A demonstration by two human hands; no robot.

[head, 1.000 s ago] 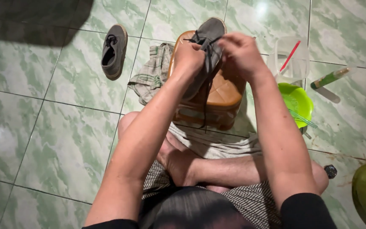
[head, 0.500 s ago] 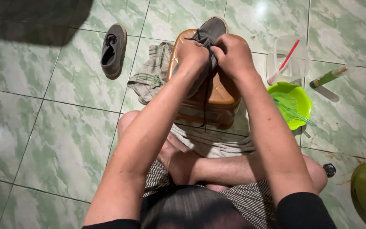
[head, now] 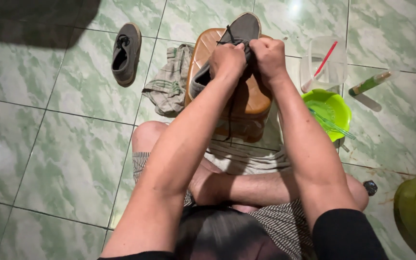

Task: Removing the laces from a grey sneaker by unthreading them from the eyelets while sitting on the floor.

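I'm seeing the left hand [head: 227, 60] and the right hand [head: 267, 57] sitting side by side, fists nearly touching, over a grey lace-up shoe [head: 234, 41]; fingers on both are curling shut around the dark laces [head: 229, 38] at the shoe's top; the shoe is lying across a brown wooden stool [head: 251, 98], toe pointing away from me; a lace end is hanging down the stool's front; a second grey shoe [head: 125, 54] is lying well apart on the green tiled floor [head: 49, 120]; a crumpled striped cloth [head: 169, 84] is touching the stool's left side; a clear container with a red stick [head: 326, 62] and a green bowl [head: 331, 113] are sitting right of the stool.
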